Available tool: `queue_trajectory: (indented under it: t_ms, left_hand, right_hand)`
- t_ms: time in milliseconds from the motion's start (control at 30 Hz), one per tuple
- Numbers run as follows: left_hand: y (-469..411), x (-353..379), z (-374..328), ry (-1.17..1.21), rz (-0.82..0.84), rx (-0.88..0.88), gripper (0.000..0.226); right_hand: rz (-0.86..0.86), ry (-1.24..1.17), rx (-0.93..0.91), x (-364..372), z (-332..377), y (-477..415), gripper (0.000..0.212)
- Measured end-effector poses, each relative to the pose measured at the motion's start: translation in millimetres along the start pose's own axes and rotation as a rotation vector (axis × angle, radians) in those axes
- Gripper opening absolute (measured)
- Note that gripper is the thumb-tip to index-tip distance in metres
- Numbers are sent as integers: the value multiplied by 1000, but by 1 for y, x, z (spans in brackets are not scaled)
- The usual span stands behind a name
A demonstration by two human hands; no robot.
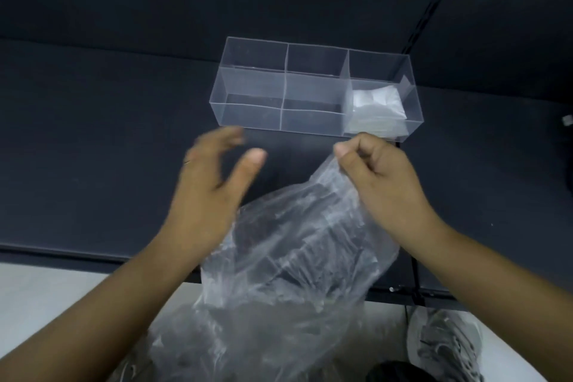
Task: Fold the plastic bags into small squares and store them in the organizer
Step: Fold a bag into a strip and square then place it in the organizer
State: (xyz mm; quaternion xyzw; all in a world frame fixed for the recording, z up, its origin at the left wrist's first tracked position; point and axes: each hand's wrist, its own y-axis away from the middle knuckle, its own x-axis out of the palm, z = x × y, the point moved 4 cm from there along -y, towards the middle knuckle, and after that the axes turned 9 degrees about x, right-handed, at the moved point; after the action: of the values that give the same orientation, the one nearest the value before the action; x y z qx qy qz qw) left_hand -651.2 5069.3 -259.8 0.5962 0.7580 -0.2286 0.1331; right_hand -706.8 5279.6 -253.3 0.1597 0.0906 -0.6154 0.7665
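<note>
A large crumpled clear plastic bag hangs in front of me, draping over the table's near edge and down past it. My right hand pinches the bag's top corner between thumb and curled fingers and lifts it. Just left of the bag, my left hand hovers with fingers spread and loosely bent, holding nothing; it is blurred. A clear acrylic organizer with several compartments stands on the table beyond both hands. Its right-hand compartment holds folded plastic bags.
The black table stretches to the left and right, backed by a dark wall. Its near edge runs across the lower part of the view. Below it lie a pale floor and a grey shoe at lower right.
</note>
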Motion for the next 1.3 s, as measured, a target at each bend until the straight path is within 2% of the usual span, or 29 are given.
queue_trajectory:
  t_ms: [67, 100, 133, 200, 333, 433, 500, 600, 667, 733, 833, 900, 967, 1100, 1300]
  left_hand:
    - [-11, 25, -24, 69, 298, 20, 49]
    - [-13, 35, -32, 145, 380, 9, 44]
    - [-16, 42, -37, 211, 394, 1, 34]
    - [-22, 42, -34, 277, 277, -37, 16]
    - [-24, 20, 2, 255, 64, -169, 20]
    - [-21, 8, 28, 248, -16, -263, 24]
    - [-20, 15, 28, 281, 87, -314, 23]
    - [-15, 42, 8, 305, 380, -291, 39]
    - [-15, 57, -5, 287, 450, -241, 49]
    - [-20, 63, -15, 324, 362, -197, 37]
    - [-24, 57, -20, 388, 181, -115, 14]
    - [-24, 51, -17, 370, 101, -58, 7]
    - [-24, 43, -9, 343, 43, -57, 9]
    - [-26, 20, 27, 286, -74, -172, 14]
    - [-25, -14, 94, 167, -118, -383, 22]
  right_hand:
    - [53, 4, -17, 11, 6, -1, 28]
    - [75, -2, -14, 14, 9, -2, 29]
    - [93, -10, -6, 16, 11, -4, 30]
    - [145, -19, 20, 14, 12, -8, 36]
    - [307, 49, 148, -10, -5, -12, 40]
    - [275, 24, 249, -35, -26, -16, 31]
    - [240, -28, 262, -39, -29, -16, 32]
    - [207, 60, 220, -27, -24, -15, 68]
    - [197, 94, 203, -15, -17, -15, 69]
    - [210, 70, 192, -2, -8, -15, 57]
    - [280, 64, 170, 13, -2, -16, 51]
    - [322, 47, 145, 15, 1, -16, 46]
    - [374, 64, 122, 13, 1, -17, 45]
    - [447, 141, 199, -13, -17, -20, 31]
    - [243, 212, 282, -72, -69, -31, 5]
